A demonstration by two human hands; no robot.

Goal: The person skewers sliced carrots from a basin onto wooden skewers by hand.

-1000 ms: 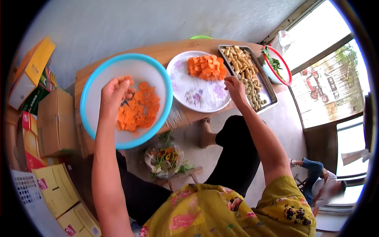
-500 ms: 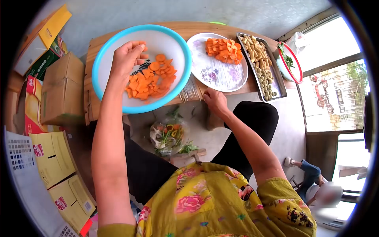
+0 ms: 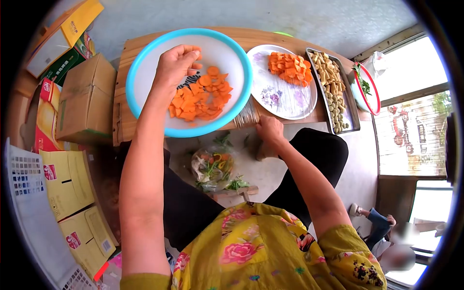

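Observation:
My left hand (image 3: 175,67) is over the blue-rimmed bowl (image 3: 248,72), its fingers pinched on a small orange carrot slice. Sliced carrots (image 3: 200,99) lie in the bowl below and to the right of it. My right hand (image 3: 269,128) is closed at the table's front edge, beside a bundle of thin skewers (image 3: 246,115); whether it holds one is too small to tell. The floral plate (image 3: 270,99) behind it bears a pile of skewered carrot slices (image 3: 290,68).
To the right stand a metal tray (image 3: 354,113) of skewered food and a red-rimmed bowl (image 3: 375,104) with greens. A bag of vegetable scraps (image 3: 212,166) is below the table. Cardboard boxes (image 3: 87,99) stand left; a person (image 3: 379,227) sits at lower right.
My right hand has moved from the plate's carrot pile down to the skewers at the table edge. My left hand stays over the bowl. The whole view has shifted.

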